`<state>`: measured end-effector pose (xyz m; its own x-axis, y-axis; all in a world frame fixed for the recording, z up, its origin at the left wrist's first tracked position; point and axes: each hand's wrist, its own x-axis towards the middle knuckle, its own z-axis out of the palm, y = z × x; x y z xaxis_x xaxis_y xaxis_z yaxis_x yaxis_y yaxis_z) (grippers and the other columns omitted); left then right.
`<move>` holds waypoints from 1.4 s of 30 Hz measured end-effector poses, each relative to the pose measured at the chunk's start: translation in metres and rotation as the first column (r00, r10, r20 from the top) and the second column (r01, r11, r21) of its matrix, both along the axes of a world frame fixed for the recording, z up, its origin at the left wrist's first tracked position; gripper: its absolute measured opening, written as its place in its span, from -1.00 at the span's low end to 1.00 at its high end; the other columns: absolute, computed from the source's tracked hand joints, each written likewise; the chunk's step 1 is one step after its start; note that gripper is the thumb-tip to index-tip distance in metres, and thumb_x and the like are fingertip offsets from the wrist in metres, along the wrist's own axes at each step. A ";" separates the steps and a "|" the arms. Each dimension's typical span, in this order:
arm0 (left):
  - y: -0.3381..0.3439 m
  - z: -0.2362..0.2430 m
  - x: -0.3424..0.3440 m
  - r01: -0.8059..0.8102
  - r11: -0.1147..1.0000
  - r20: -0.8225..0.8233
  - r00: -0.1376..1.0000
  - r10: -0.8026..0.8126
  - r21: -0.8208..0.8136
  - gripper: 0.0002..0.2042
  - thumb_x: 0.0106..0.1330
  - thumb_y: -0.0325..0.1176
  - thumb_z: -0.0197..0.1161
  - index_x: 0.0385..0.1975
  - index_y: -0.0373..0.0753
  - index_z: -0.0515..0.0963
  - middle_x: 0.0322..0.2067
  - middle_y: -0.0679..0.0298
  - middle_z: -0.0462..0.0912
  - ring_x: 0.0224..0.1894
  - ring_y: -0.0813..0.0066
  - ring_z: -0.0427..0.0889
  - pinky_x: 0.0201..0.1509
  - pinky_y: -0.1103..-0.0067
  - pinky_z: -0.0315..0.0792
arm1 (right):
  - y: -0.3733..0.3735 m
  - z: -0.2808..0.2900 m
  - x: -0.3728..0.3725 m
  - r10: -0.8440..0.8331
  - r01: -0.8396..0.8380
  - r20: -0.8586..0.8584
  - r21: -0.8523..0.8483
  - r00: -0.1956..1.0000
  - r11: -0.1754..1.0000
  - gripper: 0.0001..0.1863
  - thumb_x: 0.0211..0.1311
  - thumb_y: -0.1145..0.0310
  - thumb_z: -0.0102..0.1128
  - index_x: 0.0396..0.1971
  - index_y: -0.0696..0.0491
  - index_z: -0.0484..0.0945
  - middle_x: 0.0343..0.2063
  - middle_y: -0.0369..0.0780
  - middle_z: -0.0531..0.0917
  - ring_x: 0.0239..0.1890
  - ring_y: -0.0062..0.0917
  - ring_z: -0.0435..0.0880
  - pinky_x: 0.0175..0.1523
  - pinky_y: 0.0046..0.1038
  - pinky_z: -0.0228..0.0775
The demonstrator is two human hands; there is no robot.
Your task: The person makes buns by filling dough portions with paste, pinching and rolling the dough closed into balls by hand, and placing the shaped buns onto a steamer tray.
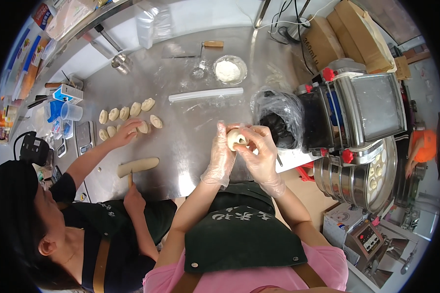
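Observation:
A small round piece of pale dough (pixel 233 138) with a hollow in its top is held up between both my hands, above the front edge of the steel table (pixel 200 115). My left hand (pixel 221 155), in a clear plastic glove, cups the dough from its left side with the fingers closed against it. My gloved right hand (pixel 261 154) pinches the rim of the dough, thumb and fingertips at the hollow. The underside of the dough is hidden by my hands.
Left, a co-worker's hand (pixel 127 132) reaches among dough pieces (pixel 124 113); the other holds a knife at a dough log (pixel 144 165). Beyond my hands lie a white rolling pin (pixel 205 94) and flour bowl (pixel 230 70). Right stand a dough-sheeting machine (pixel 359 112) and steamers (pixel 337 178).

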<state>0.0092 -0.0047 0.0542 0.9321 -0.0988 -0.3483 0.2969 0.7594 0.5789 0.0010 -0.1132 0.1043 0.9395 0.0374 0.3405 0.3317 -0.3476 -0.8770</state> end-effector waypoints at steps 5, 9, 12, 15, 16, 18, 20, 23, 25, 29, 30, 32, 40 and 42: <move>0.000 0.003 -0.001 0.037 0.999 0.108 0.993 -0.039 0.021 -0.40 0.42 0.19 -0.18 -0.12 -0.33 0.48 -0.07 0.01 0.57 0.00 0.24 0.56 0.12 0.35 0.47 | -0.009 -0.015 0.001 0.020 -0.009 0.163 -0.071 0.986 0.997 -0.64 0.02 0.58 0.37 -0.11 0.11 0.60 -0.30 -0.13 0.60 -0.35 -0.42 0.67 -0.29 -0.51 0.51; 0.003 0.011 0.001 0.068 0.998 0.077 0.995 -0.068 -0.004 -0.40 0.43 0.18 -0.17 -0.12 -0.34 0.49 -0.13 0.06 0.59 -0.06 0.29 0.59 0.10 0.39 0.48 | -0.017 -0.008 0.002 0.086 -0.079 0.102 -0.072 0.991 0.994 -0.68 0.02 0.62 0.36 -0.17 0.14 0.58 -0.32 -0.15 0.59 -0.34 -0.42 0.65 -0.30 -0.51 0.52; 0.015 0.013 0.007 0.233 0.972 0.063 0.970 -0.234 0.022 -0.40 0.43 0.18 -0.17 -0.13 -0.35 0.49 -0.20 0.12 0.61 -0.15 0.35 0.62 0.04 0.42 0.52 | -0.033 -0.007 0.004 0.228 -0.193 0.223 -0.166 0.948 0.967 -0.69 0.01 0.64 0.37 -0.19 0.16 0.57 -0.30 -0.16 0.57 -0.33 -0.44 0.61 -0.33 -0.53 0.50; 0.024 0.028 0.019 0.490 0.870 -0.081 0.866 -0.494 -0.059 -0.39 0.44 0.18 -0.19 -0.12 -0.37 0.48 -0.26 0.16 0.62 -0.24 0.38 0.64 -0.03 0.40 0.57 | -0.053 0.005 0.005 0.404 -0.352 0.220 -0.241 0.888 0.904 -0.65 -0.08 0.60 0.41 -0.22 0.14 0.56 -0.27 -0.18 0.53 -0.36 -0.42 0.60 -0.38 -0.48 0.51; 0.024 0.029 0.023 0.630 0.774 -0.143 0.762 -0.631 -0.057 -0.39 0.44 0.18 -0.19 -0.12 -0.36 0.48 -0.27 0.16 0.62 -0.24 0.36 0.65 -0.05 0.39 0.58 | -0.063 0.011 0.009 0.507 -0.362 0.223 -0.474 0.832 0.803 -0.60 -0.10 0.56 0.37 -0.16 0.12 0.53 -0.31 -0.20 0.51 -0.36 -0.41 0.61 -0.39 -0.47 0.51; 0.021 0.040 0.028 0.799 0.599 -0.254 0.570 -0.782 -0.051 -0.35 0.44 0.19 -0.22 -0.10 -0.41 0.46 -0.28 0.11 0.61 -0.25 0.27 0.67 -0.07 0.35 0.62 | -0.068 0.026 0.016 0.662 -0.365 0.181 -0.715 0.727 0.596 -0.62 -0.15 0.48 0.27 -0.20 0.08 0.51 -0.38 -0.26 0.44 -0.40 -0.47 0.57 -0.46 -0.50 0.47; 0.017 0.059 0.040 0.898 0.434 -0.274 0.435 -0.858 0.067 -0.33 0.44 0.21 -0.24 -0.06 -0.43 0.44 -0.27 0.09 0.62 -0.26 0.22 0.67 -0.09 0.34 0.62 | -0.069 0.035 0.022 0.751 -0.442 0.134 -0.736 0.646 0.512 -0.64 -0.13 0.48 0.27 -0.22 0.07 0.50 -0.36 -0.28 0.45 -0.40 -0.48 0.57 -0.44 -0.51 0.48; 0.014 0.094 0.042 0.941 0.221 -0.301 0.294 -0.907 0.255 -0.21 0.36 0.35 -0.32 -0.03 -0.39 0.45 -0.29 0.03 0.62 -0.21 0.16 0.66 -0.05 0.34 0.61 | -0.067 0.050 0.026 0.846 -0.486 0.139 -0.765 0.514 0.422 -0.70 -0.12 0.49 0.26 -0.28 0.04 0.49 -0.34 -0.31 0.47 -0.41 -0.53 0.55 -0.42 -0.52 0.51; 0.012 0.067 0.041 0.959 0.234 -0.116 0.254 -0.960 0.163 -0.16 0.28 0.41 -0.27 0.08 -0.39 0.36 -0.13 0.04 0.57 -0.08 0.18 0.61 0.08 0.33 0.52 | -0.073 0.052 0.026 0.858 -0.546 0.187 -0.701 0.479 0.458 -0.68 -0.16 0.49 0.27 -0.29 0.04 0.49 -0.28 -0.30 0.52 -0.38 -0.53 0.58 -0.40 -0.53 0.52; -0.001 0.036 0.017 0.785 0.602 0.299 0.615 -0.730 -0.147 -0.16 0.25 0.40 -0.18 0.18 -0.34 0.28 0.01 0.13 0.50 0.06 0.28 0.54 0.19 0.31 0.45 | -0.081 0.041 0.029 0.655 -0.596 0.281 -0.272 0.702 0.756 -0.62 -0.16 0.53 0.35 -0.24 0.05 0.49 -0.16 -0.21 0.59 -0.31 -0.38 0.64 -0.34 -0.44 0.56; -0.013 0.038 0.005 0.700 0.668 0.227 0.714 -0.662 -0.253 -0.15 0.22 0.41 -0.16 0.19 -0.33 0.28 -0.01 0.16 0.49 0.06 0.32 0.52 0.22 0.39 0.42 | -0.085 0.041 0.026 0.617 -0.570 0.196 -0.249 0.762 0.783 -0.59 -0.14 0.55 0.37 -0.19 0.05 0.50 -0.22 -0.20 0.60 -0.33 -0.32 0.64 -0.32 -0.40 0.56; -0.028 0.010 -0.006 0.594 0.746 0.206 0.804 -0.558 -0.299 -0.22 0.26 0.38 -0.14 0.07 -0.31 0.40 -0.09 0.17 0.53 -0.04 0.38 0.56 0.09 0.45 0.48 | -0.092 0.042 0.025 0.649 -0.558 0.186 -0.374 0.737 0.741 -0.57 -0.15 0.55 0.37 -0.18 0.04 0.51 -0.24 -0.21 0.60 -0.35 -0.33 0.63 -0.32 -0.40 0.55; -0.070 0.022 -0.025 0.026 0.997 0.216 0.976 -0.010 -0.068 -0.32 0.36 0.28 -0.13 -0.01 -0.33 0.46 -0.07 0.14 0.56 -0.06 0.41 0.56 0.10 0.45 0.44 | -0.093 0.018 -0.002 0.197 -0.184 0.086 -0.142 0.977 0.973 -0.62 -0.15 0.47 0.49 -0.22 0.10 0.63 -0.30 -0.20 0.55 -0.39 -0.44 0.59 -0.30 -0.52 0.48; -0.078 0.025 -0.029 -0.037 0.998 0.221 0.974 0.049 -0.056 -0.31 0.35 0.28 -0.12 0.00 -0.34 0.46 -0.04 0.13 0.55 -0.02 0.41 0.54 0.13 0.45 0.42 | -0.085 0.008 -0.010 0.136 -0.136 0.003 -0.010 0.991 0.991 -0.64 -0.17 0.53 0.50 -0.27 0.13 0.63 -0.32 -0.18 0.55 -0.35 -0.41 0.62 -0.28 -0.48 0.51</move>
